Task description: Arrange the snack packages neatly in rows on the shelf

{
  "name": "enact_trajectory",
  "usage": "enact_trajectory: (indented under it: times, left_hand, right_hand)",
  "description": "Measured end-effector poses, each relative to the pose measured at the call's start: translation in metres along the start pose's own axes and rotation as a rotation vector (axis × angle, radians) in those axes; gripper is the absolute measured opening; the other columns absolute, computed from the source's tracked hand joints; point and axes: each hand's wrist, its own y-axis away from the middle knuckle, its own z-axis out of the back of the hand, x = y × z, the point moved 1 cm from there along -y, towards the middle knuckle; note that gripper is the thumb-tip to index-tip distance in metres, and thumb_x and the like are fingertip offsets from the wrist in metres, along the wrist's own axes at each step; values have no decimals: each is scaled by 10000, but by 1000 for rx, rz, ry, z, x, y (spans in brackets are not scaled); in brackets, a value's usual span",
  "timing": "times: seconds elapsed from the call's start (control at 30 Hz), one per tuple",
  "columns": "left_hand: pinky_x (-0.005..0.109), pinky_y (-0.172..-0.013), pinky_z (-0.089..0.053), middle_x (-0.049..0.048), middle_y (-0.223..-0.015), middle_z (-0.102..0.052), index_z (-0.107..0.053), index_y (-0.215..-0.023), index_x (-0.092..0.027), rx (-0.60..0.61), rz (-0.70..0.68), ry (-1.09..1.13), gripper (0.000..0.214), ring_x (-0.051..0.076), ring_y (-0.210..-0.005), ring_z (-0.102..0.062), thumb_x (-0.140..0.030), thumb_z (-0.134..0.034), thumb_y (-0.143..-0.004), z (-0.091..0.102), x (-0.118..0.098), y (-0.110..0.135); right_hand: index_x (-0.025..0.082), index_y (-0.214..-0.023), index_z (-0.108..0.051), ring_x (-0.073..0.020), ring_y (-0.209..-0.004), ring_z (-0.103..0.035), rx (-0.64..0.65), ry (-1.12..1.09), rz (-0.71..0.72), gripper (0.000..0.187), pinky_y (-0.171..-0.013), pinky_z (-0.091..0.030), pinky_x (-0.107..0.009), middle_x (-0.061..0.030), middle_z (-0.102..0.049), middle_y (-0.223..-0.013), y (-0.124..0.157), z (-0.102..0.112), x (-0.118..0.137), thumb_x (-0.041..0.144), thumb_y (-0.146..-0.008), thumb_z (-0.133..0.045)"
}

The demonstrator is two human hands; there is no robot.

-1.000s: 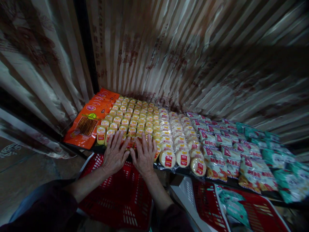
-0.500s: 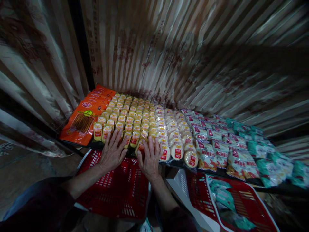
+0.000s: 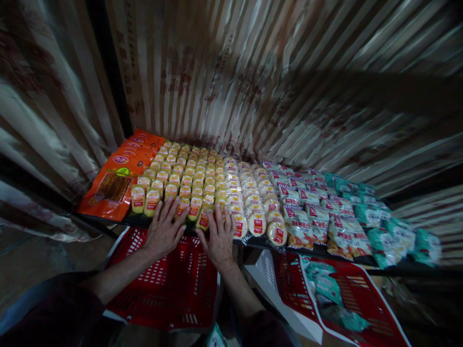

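Yellow wrapped cakes (image 3: 186,179) stand in rows on a dark shelf (image 3: 139,220). The left hand (image 3: 164,231) and right hand (image 3: 219,241) touch the front row, fingers extended and loosely spread, gripping nothing. Orange bags (image 3: 115,185) lie to the left; to the right come pale round cakes (image 3: 257,223), white printed bags (image 3: 298,224) and teal bags (image 3: 383,243). Below sit a red basket (image 3: 162,299) and a second red basket (image 3: 358,296) holding teal packets. Striped, pleated sheeting (image 3: 217,62) hangs behind in dim light. A second ago the thumbs nearly met; now a gap shows between them, and the view has shifted rightward.
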Motion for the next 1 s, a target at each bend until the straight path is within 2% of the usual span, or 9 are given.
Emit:
enact_trajectory:
  times: [0.2,0.37,0.43,0.73,0.87,1.0]
  left_hand:
    - [555,-1153,-132,98,-1574,-159,-356,-1453,-249,12,9,14,568,315,-1445,-131,-341,-513,-915,-1,-2,0]
    - [550,-1160,-122,78,-1580,-134,-317,-1472,-252,-12,5,12,612,321,-1445,-125,-343,-523,-903,1,-4,-1]
    - [552,-1160,-122,68,-1581,-136,-303,-1477,-265,-17,-7,11,623,323,-1445,-120,-344,-527,-901,2,-5,-2]
    - [553,-1164,-109,33,-1528,-312,-316,-1473,-253,35,-63,17,592,307,-1450,-99,-305,-505,-915,-4,-13,-11]
    - [551,-1165,-109,30,-1518,-334,-373,-1446,-234,43,-63,13,551,305,-1450,-98,-295,-501,-913,-6,-13,-11]
    - [543,-1167,-109,53,-1520,-328,-434,-1409,-210,56,-70,-2,527,307,-1449,-107,-296,-523,-897,-7,-12,-10]
  right_hand:
    - [187,-1409,-388,-287,-1435,-197,-2,-42,-1,524,-1124,-208,-537,-125,-435,-1458,-3,-3,-2,319,-921,-523]
    - [200,-1437,-360,-299,-1442,-179,-25,-38,-14,569,-1098,-291,-512,-153,-220,-1561,-1,-8,-2,329,-914,-543]
    - [199,-1437,-360,-304,-1443,-173,-33,-40,-21,578,-1091,-310,-509,-151,-201,-1566,0,-9,-3,345,-910,-548]
    - [173,-1390,-433,-328,-1434,-181,36,-14,-8,654,-1123,-197,-550,-170,-326,-1513,-2,-4,0,527,-857,-569]
    - [193,-1405,-413,-319,-1448,-137,45,-20,-18,598,-1129,-161,-567,-138,-343,-1514,-4,-4,0,466,-889,-545]
    - [166,-1427,-378,-285,-1454,-129,50,-52,-2,576,-1142,-168,-549,-136,-388,-1489,-6,-6,0,381,-914,-528]
